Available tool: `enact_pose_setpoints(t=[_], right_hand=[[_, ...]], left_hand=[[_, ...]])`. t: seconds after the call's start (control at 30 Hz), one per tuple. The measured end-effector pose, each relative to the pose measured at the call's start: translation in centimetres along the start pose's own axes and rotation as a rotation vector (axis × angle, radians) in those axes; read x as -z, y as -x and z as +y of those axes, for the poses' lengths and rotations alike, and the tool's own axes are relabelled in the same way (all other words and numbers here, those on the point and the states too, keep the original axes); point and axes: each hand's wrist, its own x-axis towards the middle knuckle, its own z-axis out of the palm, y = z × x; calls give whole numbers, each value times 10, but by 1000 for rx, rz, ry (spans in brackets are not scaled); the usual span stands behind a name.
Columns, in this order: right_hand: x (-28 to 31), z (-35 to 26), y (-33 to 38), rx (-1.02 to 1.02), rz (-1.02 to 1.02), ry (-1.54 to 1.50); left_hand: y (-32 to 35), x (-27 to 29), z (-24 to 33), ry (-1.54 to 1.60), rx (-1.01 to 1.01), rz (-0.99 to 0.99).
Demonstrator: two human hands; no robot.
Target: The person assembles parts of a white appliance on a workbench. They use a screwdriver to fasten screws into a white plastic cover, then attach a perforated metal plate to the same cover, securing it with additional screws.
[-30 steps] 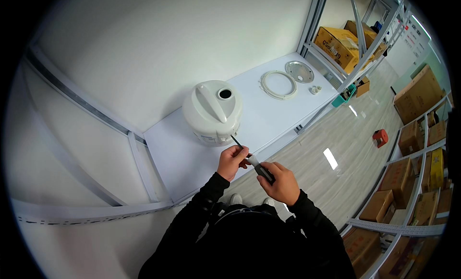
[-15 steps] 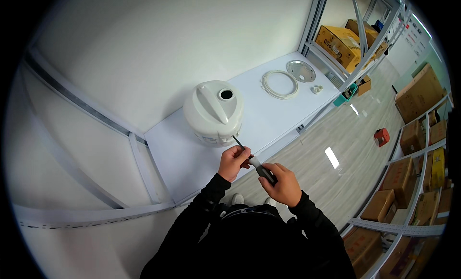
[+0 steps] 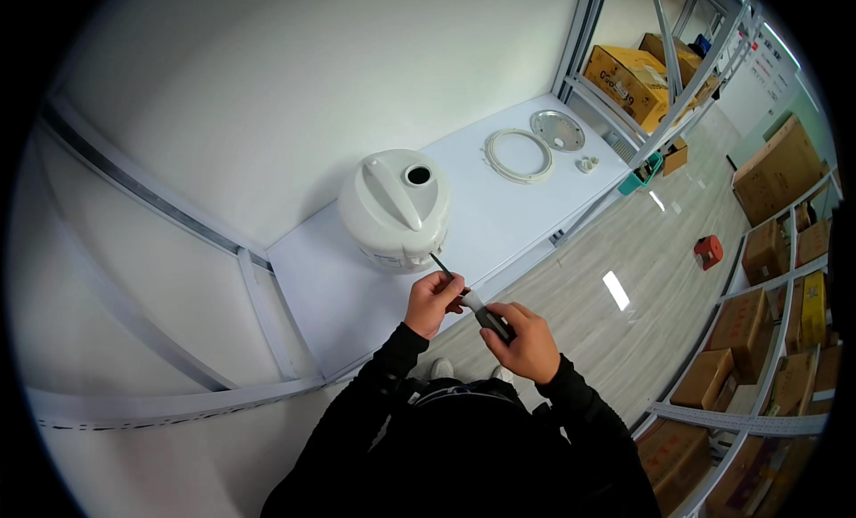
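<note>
A screwdriver (image 3: 491, 321) with a dark grey handle slants between my two hands, its shaft pointing up and to the left. My right hand (image 3: 528, 343) is wrapped round the handle. Closer to the tip, the fingers of my left hand (image 3: 432, 302) pinch the shaft. The tip is at the lower front edge of a white rounded plastic appliance housing (image 3: 374, 206); whether it sits in a screw is too small to tell. That housing stands upright on the white table, with a moulded handle ridge and a round dark hole on top.
On the white table (image 3: 486, 228) lie a coiled white hose (image 3: 520, 156), a round metal plate (image 3: 558, 131) and small white fittings (image 3: 587, 165). A teal basket (image 3: 640, 175) is past the table's right end. A red object (image 3: 708, 252) rests on the floor near shelves of cardboard boxes (image 3: 743, 333).
The view has shifted very slightly. Both hands keep their hold on the screwdriver, and the housing stays in place.
</note>
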Motion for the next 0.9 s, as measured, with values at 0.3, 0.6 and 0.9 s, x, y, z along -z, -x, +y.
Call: enact_pose_setpoints(t=[0.3,0.6,0.9], right_hand=[[1,-3,0,-44,-15,-15],[3,-5,-1,-52,-19,-17],[-2,-1,1,53,58,153]], left_hand=[[0,-1,2,1,1,-8],[-1,1,0,-2,-14,-8],[0,-4,4,11,4,12]])
